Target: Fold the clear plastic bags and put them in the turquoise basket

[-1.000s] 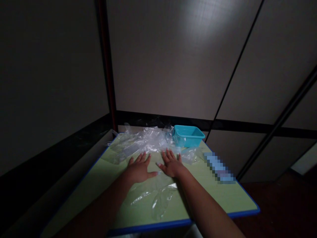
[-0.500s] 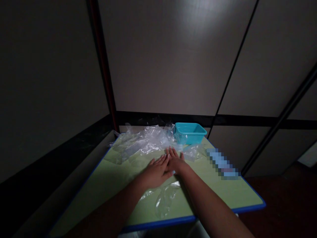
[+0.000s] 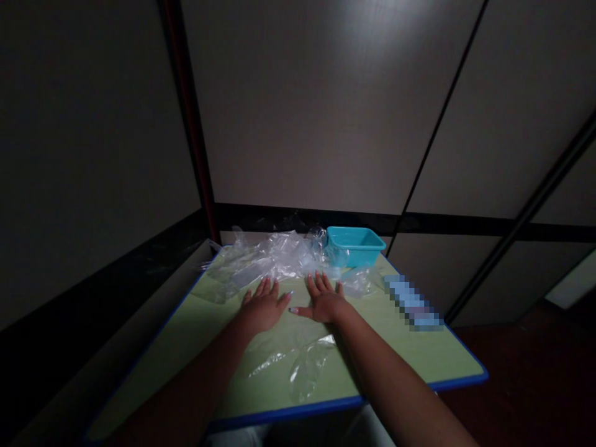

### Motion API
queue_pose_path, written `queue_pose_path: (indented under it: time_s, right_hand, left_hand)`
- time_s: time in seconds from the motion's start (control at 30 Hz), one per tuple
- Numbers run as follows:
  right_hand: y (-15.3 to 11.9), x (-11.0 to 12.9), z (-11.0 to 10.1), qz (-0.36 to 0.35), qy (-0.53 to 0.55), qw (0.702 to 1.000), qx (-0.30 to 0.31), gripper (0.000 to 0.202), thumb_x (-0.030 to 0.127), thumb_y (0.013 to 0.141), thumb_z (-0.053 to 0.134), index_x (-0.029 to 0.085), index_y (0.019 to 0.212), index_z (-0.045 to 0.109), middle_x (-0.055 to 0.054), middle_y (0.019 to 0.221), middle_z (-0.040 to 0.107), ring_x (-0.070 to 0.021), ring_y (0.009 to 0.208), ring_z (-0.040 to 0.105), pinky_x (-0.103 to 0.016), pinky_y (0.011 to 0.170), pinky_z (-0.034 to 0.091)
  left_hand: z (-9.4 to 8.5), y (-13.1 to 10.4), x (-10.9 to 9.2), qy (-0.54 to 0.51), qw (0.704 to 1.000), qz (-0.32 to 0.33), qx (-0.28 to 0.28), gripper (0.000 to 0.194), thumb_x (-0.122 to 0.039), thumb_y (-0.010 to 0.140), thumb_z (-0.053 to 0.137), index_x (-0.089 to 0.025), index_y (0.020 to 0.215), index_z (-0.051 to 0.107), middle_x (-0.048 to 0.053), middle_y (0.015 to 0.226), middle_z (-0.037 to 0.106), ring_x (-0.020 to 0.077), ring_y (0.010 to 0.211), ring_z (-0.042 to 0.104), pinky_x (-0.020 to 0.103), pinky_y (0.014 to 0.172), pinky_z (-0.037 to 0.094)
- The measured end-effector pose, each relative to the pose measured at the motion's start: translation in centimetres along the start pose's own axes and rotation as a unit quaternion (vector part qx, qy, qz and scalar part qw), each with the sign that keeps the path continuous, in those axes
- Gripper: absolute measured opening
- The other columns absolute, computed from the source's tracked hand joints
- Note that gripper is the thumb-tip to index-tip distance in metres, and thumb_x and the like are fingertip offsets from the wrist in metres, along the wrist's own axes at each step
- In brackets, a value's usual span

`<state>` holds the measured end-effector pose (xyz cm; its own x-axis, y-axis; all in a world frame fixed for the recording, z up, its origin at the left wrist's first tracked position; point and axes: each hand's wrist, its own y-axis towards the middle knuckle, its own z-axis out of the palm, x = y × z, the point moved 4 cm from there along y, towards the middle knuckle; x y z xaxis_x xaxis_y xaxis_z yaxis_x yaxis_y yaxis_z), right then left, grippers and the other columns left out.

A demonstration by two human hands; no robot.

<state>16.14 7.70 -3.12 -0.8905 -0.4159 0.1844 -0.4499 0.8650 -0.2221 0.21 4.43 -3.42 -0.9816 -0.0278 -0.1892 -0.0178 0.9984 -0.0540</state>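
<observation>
Setting: a dim room with plain grey wall panels; a pale green table with a blue edge (image 3: 419, 366) fills the lower middle of the view.
Left hand (image 3: 261, 305): lies flat, palm down, fingers spread slightly and stretched forward, pressing on a clear, thin plastic bag (image 3: 298, 357) that lies flat on the table.
Right hand (image 3: 322, 302): also flat and palm down just beside the left, fingers a little apart, thumb pointing toward the left hand; the thumb tips are near each other.
Plastic bag: spreads from under both palms toward the table's near edge, wrinkled and shiny.
Behind the hands: a heap of crumpled clear plastic bags (image 3: 265, 264) at the table's far side.
Far right of heap: a turquoise rectangular plastic tub (image 3: 354, 245), upright, touching the heap.
</observation>
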Motion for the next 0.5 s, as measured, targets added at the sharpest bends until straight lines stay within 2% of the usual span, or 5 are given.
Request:
queue_pose_path:
  time_s: [0.1,0.2,0.27,0.4,0.5]
  right_hand:
    - [-0.1,-0.2,-0.3,-0.003,0.01,0.999,-0.03,0.077,0.064,0.083,0.017,0.022,0.14,-0.012,-0.005,0.146,-0.015,-0.0233,0.133,-0.015,-0.061,0.099,-0.004]
    - [-0.1,-1.1,-1.2,0.028,0.021,0.996,-0.079,0.063,0.052,0.089,0.006,0.021,0.141,-0.011,-0.004,0.147,-0.015,-0.0203,0.134,-0.013,-0.06,0.1,-0.002]
    - [-0.1,-1.9,-2.0,0.053,0.019,0.993,-0.104,0.06,0.048,0.09,0.006,0.021,0.141,-0.012,-0.004,0.147,-0.015,-0.02,0.134,-0.013,-0.06,0.1,-0.001]
    - [-0.7,-2.4,-3.2,0.073,-0.016,0.987,-0.142,0.059,0.044,0.091,0.011,0.021,0.141,-0.01,-0.004,0.147,-0.016,-0.0212,0.134,-0.015,-0.06,0.1,-0.001]
    - [-1.8,-1.4,-3.1,0.022,-0.059,0.984,-0.164,0.061,0.043,0.091,0.02,0.02,0.142,-0.004,-0.004,0.147,-0.011,-0.0215,0.135,-0.011,-0.057,0.102,-0.005]
  left_hand:
    - [-0.8,-0.3,-0.5,-0.005,0.998,0.046,-0.033,0.078,-0.061,0.084,0.014,-0.006,0.139,0.02,0.016,0.147,0.01,0.0251,0.136,0.004,0.049,0.106,0.013]
    - [-1.0,-1.3,-2.4,-0.017,0.983,0.184,0.005,0.077,-0.065,0.082,0.022,-0.017,0.141,0.016,0.009,0.148,0.008,0.0214,0.136,0.005,0.045,0.107,0.012]
    - [-0.7,-1.9,-3.2,-0.011,0.969,0.243,0.035,0.077,-0.066,0.08,0.028,-0.021,0.141,0.016,0.006,0.148,0.01,0.0212,0.136,0.007,0.046,0.107,0.008]
    - [0.1,-2.1,-3.5,0.003,0.967,0.253,0.038,0.071,-0.062,0.083,0.026,-0.023,0.141,0.016,0.006,0.148,0.012,0.0214,0.136,0.007,0.049,0.107,0.004]
    - [0.6,-1.8,-3.3,0.006,0.968,0.247,0.035,0.074,-0.065,0.081,0.024,-0.022,0.141,0.014,0.007,0.148,0.009,0.0221,0.136,0.004,0.049,0.107,0.005]
